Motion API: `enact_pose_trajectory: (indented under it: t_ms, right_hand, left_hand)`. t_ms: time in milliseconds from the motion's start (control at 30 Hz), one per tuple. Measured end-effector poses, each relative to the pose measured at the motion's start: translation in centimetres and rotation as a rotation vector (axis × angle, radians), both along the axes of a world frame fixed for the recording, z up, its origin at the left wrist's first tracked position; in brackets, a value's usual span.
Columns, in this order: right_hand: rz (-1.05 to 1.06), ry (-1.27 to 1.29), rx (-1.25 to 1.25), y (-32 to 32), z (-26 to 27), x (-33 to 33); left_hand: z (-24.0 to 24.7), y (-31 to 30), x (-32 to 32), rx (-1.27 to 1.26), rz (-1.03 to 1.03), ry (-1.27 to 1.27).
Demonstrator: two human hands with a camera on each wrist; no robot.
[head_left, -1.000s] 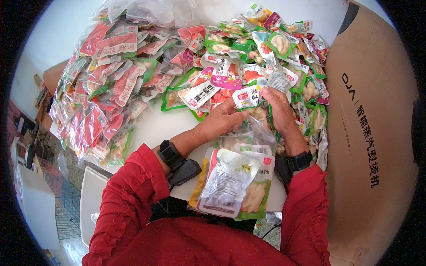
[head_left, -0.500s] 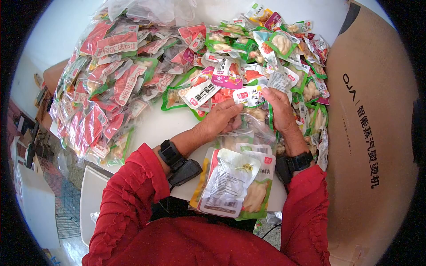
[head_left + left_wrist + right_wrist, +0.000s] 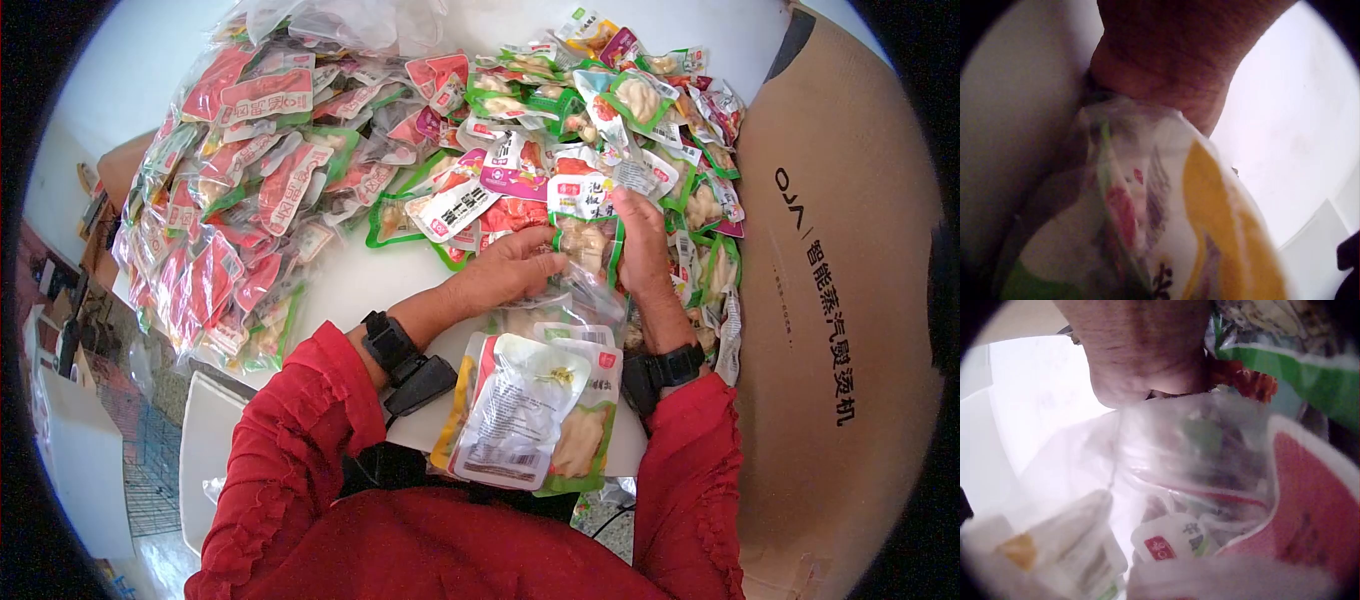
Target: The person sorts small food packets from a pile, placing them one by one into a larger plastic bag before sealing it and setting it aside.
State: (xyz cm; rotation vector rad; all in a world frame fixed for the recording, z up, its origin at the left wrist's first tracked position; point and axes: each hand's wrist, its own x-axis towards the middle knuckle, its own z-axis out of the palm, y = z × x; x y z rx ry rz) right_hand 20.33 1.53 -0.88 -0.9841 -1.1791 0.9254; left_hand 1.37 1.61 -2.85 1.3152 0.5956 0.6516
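Observation:
A green-edged snack packet with a white top (image 3: 585, 205) stands upright between the hands in the head view, at the mouth of a clear bag (image 3: 570, 290). My left hand (image 3: 508, 268) pinches the bag's edge at the packet's left side. Along the packet's right edge, my right hand (image 3: 642, 245) holds it, thumb up; its other fingers are hidden. Several packets fill the bag, among them a silver-white one (image 3: 520, 410). The left wrist view shows the bag with a yellow-and-white packet (image 3: 1210, 219); the right wrist view shows a red one (image 3: 1316, 506).
A heap of loose packets (image 3: 515, 160) lies behind the hands. At the left is a large pile of red-labelled packets in clear plastic (image 3: 290, 185). A tall cardboard box (image 3: 850, 300) stands along the right side of the white table (image 3: 385, 285).
The packet between my hands has tipped upright, showing more of its front. My left fingers have moved from its label down to the bag's edge. My right hand has shifted slightly.

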Motion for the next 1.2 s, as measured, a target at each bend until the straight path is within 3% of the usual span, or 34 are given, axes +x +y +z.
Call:
enact_pose_trajectory:
  t_ms: [267,633,1067,1200]
  right_hand:
    - [-0.098,0.189,0.044,0.8,-0.8,0.7]
    - [0.025,0.236,0.066,0.9,-0.8,0.9]
    - [-0.04,0.037,0.075,0.5,-0.3,0.8]
    - [0.018,0.215,0.035,0.2,0.1,0.3]
  left_hand:
    - [0.3,0.3,-0.3,-0.059,-0.026,0.005]
    - [-0.2,0.3,-0.2,-0.002,-0.04,-0.033]
    - [0.4,-0.1,-0.2,-0.068,-0.037,-0.141]
    - [0.7,-0.2,-0.2,-0.06,-0.021,-0.104]
